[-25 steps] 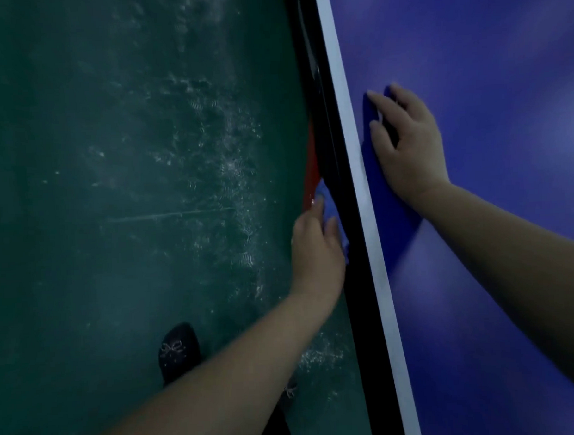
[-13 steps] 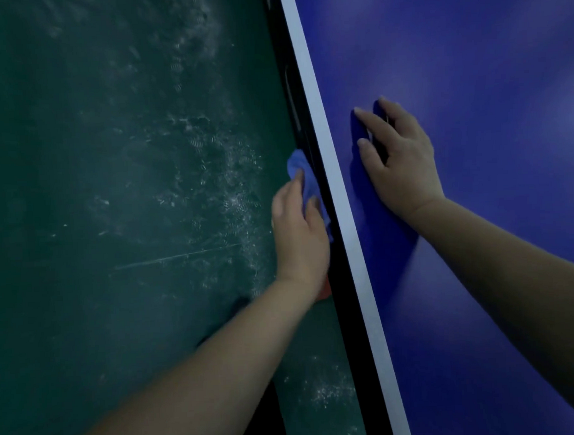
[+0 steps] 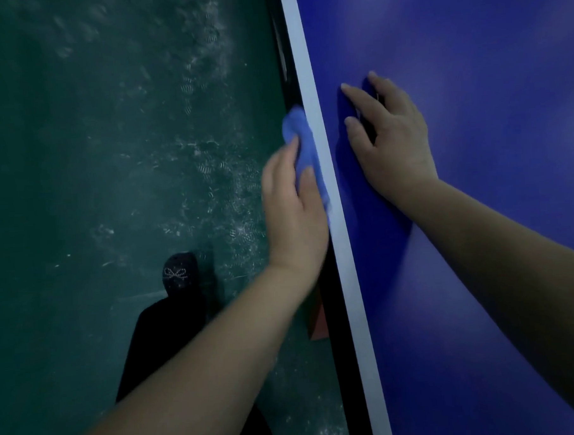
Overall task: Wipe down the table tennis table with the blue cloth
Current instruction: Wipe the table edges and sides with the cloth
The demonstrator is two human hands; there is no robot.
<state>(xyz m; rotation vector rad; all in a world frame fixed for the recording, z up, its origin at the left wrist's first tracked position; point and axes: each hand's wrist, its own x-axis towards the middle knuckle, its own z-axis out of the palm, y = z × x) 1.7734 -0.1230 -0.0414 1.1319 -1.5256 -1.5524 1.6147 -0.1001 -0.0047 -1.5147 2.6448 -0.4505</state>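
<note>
The table tennis table [image 3: 470, 77] fills the right side, dark blue with a white line [image 3: 310, 94] along its left edge and a black side rail under it. My left hand [image 3: 293, 210] holds the blue cloth [image 3: 300, 141] against that side edge, fingers curled round the cloth. My right hand [image 3: 390, 137] lies flat on the blue top just right of the white line, fingers spread and straight.
The scuffed green floor [image 3: 112, 159] lies to the left and below. My dark shoe with a bow [image 3: 179, 274] and dark trouser leg stand on it near the table. A red-orange part [image 3: 316, 321] shows under the table edge.
My left hand has slid the cloth forward along the table's side edge, away from me. My right hand has stayed planted on the top.
</note>
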